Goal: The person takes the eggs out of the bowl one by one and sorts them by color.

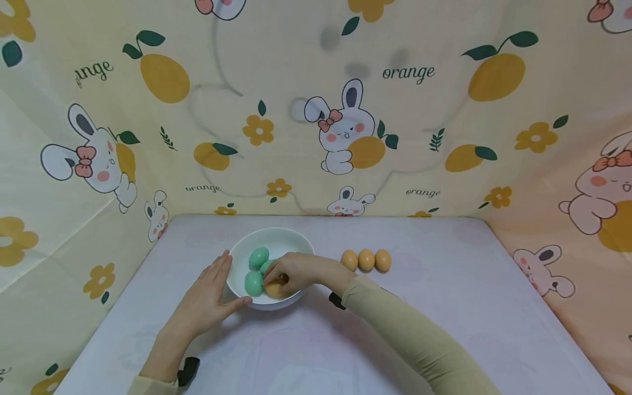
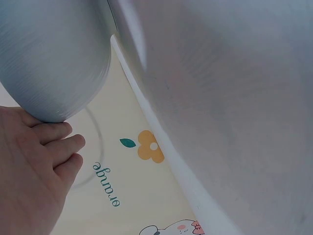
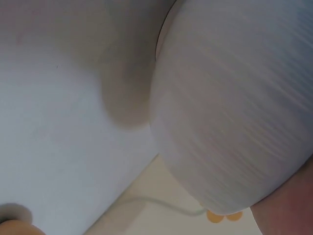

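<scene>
Overhand, the right hand [image 1: 292, 269] grips a tan egg [image 1: 274, 289].

Orange egg [image 1: 274, 290] partly behind right hand [image 1: 294, 269]

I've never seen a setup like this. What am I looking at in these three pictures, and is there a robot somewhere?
No robot here: these are a person's two bare hands. The widest picture comes from a camera worn on the head, looking forward and down. The other two come from cameras on the wrists, so the white bowl looms large in them.

On the pale table stands that bowl, with green eggs inside. To its right, three tan eggs sit in a row. The right hand holds another tan egg inside the bowl; the left hand rests against the bowl's side. Behind hangs a printed cloth.
</scene>
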